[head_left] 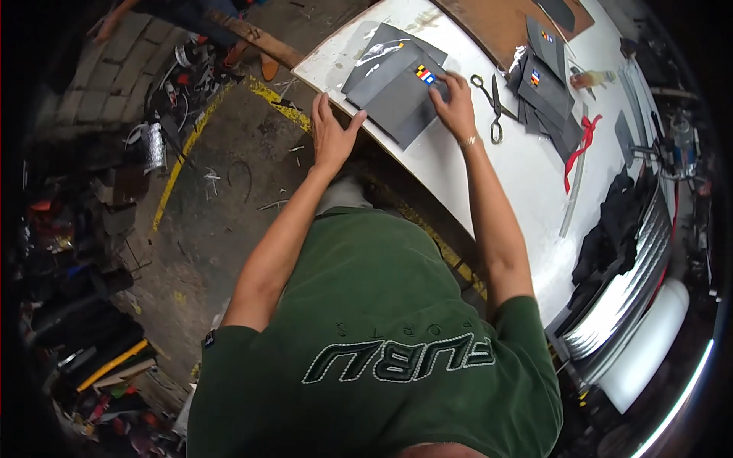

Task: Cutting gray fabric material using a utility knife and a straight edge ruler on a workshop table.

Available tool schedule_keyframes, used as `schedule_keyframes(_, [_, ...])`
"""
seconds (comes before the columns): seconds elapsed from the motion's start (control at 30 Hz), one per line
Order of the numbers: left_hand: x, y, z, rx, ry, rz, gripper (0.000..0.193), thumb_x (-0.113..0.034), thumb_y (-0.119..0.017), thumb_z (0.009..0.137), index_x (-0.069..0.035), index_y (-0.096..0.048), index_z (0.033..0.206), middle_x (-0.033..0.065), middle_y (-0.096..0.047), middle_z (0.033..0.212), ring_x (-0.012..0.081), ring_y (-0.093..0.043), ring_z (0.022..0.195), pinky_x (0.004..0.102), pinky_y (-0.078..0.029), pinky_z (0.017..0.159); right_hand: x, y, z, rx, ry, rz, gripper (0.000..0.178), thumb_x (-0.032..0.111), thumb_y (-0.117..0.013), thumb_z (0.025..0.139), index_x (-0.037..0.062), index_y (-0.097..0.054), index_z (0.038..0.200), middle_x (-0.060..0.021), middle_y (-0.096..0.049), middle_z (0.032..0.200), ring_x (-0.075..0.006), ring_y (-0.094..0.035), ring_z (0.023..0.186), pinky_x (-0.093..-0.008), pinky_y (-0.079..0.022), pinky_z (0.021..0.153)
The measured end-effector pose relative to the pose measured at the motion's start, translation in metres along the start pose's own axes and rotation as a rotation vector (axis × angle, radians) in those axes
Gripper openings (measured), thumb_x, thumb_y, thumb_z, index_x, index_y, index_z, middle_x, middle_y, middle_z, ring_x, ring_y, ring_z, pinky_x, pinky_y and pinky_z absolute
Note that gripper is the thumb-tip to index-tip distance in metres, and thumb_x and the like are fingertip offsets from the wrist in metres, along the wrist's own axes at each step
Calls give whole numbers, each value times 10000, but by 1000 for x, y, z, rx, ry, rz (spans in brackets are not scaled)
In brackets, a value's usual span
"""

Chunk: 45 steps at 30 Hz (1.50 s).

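Dark grey sheets [395, 103], overlapping and slightly fanned, lie on the white table near its left corner. A small patch of coloured squares [425, 75] shows on the top sheet. My right hand [457, 108] is over the right edge of that sheet, beside the patch, with thumb and fingers apart. At the table's near edge, left of the sheets, my left hand [333, 140] has its fingers spread and holds nothing; its thumb is close to the sheets' corner. Dark scissors [495, 107] lie just right of my right hand, blades apart.
More grey pieces with coloured patches [546, 95] are piled to the right. Beyond them are a red ribbon [584, 145], a small bottle [592, 79] and a brown board [489, 27]. Black cloth [611, 229] and a silvery roll [622, 278] are at the right. Clutter covers the floor at left.
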<state>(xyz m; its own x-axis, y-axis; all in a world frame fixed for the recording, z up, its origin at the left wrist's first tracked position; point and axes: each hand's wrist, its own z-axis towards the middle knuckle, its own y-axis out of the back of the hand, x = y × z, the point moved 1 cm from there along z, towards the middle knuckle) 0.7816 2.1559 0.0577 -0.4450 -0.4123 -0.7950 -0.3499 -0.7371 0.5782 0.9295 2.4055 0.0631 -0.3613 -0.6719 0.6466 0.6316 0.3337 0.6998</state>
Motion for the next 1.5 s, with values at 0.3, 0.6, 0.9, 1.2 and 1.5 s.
schedule_keyframes(0.3, [60,1,-33,564,669,-433,1058,-645,-675,908,101,-287,1550,288,-404,1566,363,-455,1422,414,-412,1129,-47,-35,104,387,-140,-346,943,652,-709,807,108,-427,1523,-206,-547,1451,-365,-496,1376,-684,-356,1060])
schedule_keyframes(0.6, [30,8,-29,532,869,-1268,598,-386,-716,973,-23,-525,1408,109,-595,1388,266,-574,1277,515,-469,1051,28,-54,61,354,-51,-315,794,508,-812,766,19,-613,1359,-246,-676,1190,-396,-653,1108,-479,-533,944])
schedule_keyframes(0.9, [97,89,-21,344,662,-1189,420,-181,-759,940,3,-639,1297,76,-685,1252,167,-614,1149,347,-477,1009,139,-92,39,444,-182,143,332,257,-726,958,-32,-710,1122,-75,-722,904,-147,-647,857,-293,-514,781])
schedule_keyframes(1.2, [208,343,-39,-148,569,-831,312,-244,-805,902,9,-747,1077,26,-748,975,109,-665,854,303,-550,780,334,-264,7,638,-103,540,351,320,-690,1008,-29,-707,1039,3,-637,852,-82,-540,805,-229,-438,734])
schedule_keyframes(1.5, [298,538,-161,-923,800,-914,341,-249,-822,896,36,-731,1060,42,-722,940,152,-639,804,333,-535,733,519,-459,-45,1080,194,598,374,175,-679,998,12,-627,1330,-70,-704,1186,-160,-670,1037,-308,-539,878])
